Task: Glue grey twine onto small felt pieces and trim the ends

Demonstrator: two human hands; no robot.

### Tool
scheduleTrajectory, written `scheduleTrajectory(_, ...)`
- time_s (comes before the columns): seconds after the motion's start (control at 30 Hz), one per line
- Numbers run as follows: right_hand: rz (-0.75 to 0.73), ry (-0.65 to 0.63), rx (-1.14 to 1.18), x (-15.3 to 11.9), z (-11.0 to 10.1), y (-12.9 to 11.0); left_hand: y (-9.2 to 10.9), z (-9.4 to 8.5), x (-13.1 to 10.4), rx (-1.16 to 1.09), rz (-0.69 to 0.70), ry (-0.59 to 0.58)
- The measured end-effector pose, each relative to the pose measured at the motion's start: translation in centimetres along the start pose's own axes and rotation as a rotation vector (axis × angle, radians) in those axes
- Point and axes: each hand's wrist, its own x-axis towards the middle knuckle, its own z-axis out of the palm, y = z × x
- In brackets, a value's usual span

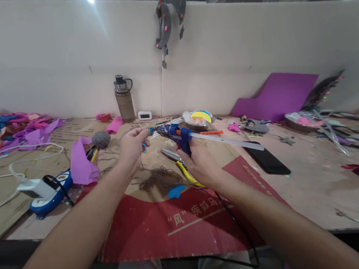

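My right hand is wrapped round the handle of a blue glue gun, whose nozzle points left. A long translucent glue stick sticks out of its back end. At the nozzle, my left hand is closed in a pinch on a small blue piece, mostly covered by the fingertips. Below the hands lie tangled grey yarn and a blue cloud-like cutout. Scissors with yellow handles rest under my right hand. The gun's black cord runs down over the table edge.
A red-printed cardboard sheet covers the work spot. To the left are a blue power strip, purple felt and a grey yarn ball. A bottle stands behind. At right lie a phone and a purple sheet.
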Motion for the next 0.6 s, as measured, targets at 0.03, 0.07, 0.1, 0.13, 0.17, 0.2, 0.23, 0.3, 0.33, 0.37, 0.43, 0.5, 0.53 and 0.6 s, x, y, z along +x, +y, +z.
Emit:
scheduleTrajectory(0.03, 0.009, -0.004, -0.001, -0.05, -0.05, -0.01, 0.02, -0.01, -0.02, -0.005, -0.003, 0.003)
scheduleTrajectory(0.07, 0.016, -0.010, -0.002, -0.08, -0.08, -0.03, 0.02, -0.02, -0.03, -0.010, -0.003, 0.004)
scheduleTrajectory(0.1, 0.022, -0.016, -0.004, -0.10, -0.08, -0.05, 0.00, -0.01, -0.04, -0.013, -0.002, 0.001)
scheduleTrajectory(0.13, 0.024, -0.020, -0.005, -0.10, -0.07, -0.07, -0.04, 0.00, -0.05, -0.013, -0.001, -0.006)
scheduleTrajectory(0.17, 0.021, -0.022, -0.005, -0.08, -0.03, -0.10, -0.09, 0.01, -0.05, -0.011, 0.000, -0.013)
scheduleTrajectory(0.2, 0.015, -0.023, -0.004, -0.05, 0.02, -0.12, -0.15, 0.03, -0.05, -0.008, -0.001, -0.019)
scheduleTrajectory(0.23, 0.002, -0.024, -0.001, -0.01, 0.07, -0.15, -0.21, 0.05, -0.04, -0.009, -0.005, -0.024)
scheduleTrajectory(0.3, -0.028, -0.024, 0.013, 0.05, 0.16, -0.19, -0.32, 0.07, 0.00, -0.012, -0.013, -0.025)
scheduleTrajectory(0.33, -0.040, -0.022, 0.021, 0.06, 0.18, -0.21, -0.35, 0.08, 0.03, -0.011, -0.017, -0.024)
scheduleTrajectory(0.37, -0.046, -0.021, 0.027, 0.06, 0.18, -0.22, -0.36, 0.07, 0.05, -0.010, -0.019, -0.022)
scheduleTrajectory(0.43, -0.040, -0.015, 0.029, 0.01, 0.12, -0.21, -0.33, 0.04, 0.08, -0.009, -0.019, -0.019)
scheduleTrajectory(0.5, -0.020, -0.011, 0.024, -0.06, 0.01, -0.18, -0.24, -0.02, 0.09, -0.003, -0.016, -0.021)
scheduleTrajectory(0.53, -0.009, -0.009, 0.020, -0.09, -0.05, -0.17, -0.19, -0.05, 0.09, 0.001, -0.012, -0.022)
scheduleTrajectory(0.6, 0.005, -0.007, 0.012, -0.15, -0.12, -0.13, -0.10, -0.12, 0.09, 0.012, -0.003, -0.025)
